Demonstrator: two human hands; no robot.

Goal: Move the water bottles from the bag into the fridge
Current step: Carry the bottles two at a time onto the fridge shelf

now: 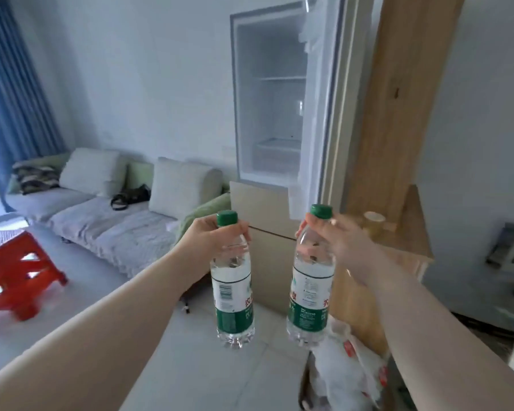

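Both hands are gripping bottles upright by the neck, left hand [209, 237] on the left bottle [233, 280], right hand [343, 243] on the right bottle [310, 277], fingers clamped, open fridge [272, 114] waiting at twelve o'clock, nearer the right.

**Two bottles aloft, fridge open**

Two clear plastic water bottles with green caps and green-white labels hang upright side by side, the left bottle [233, 280] and right bottle [310, 277]. At 12 o'clock stands the white fridge [267, 114], door open. The white plastic bag [347, 372] slumps at 5 o'clock.
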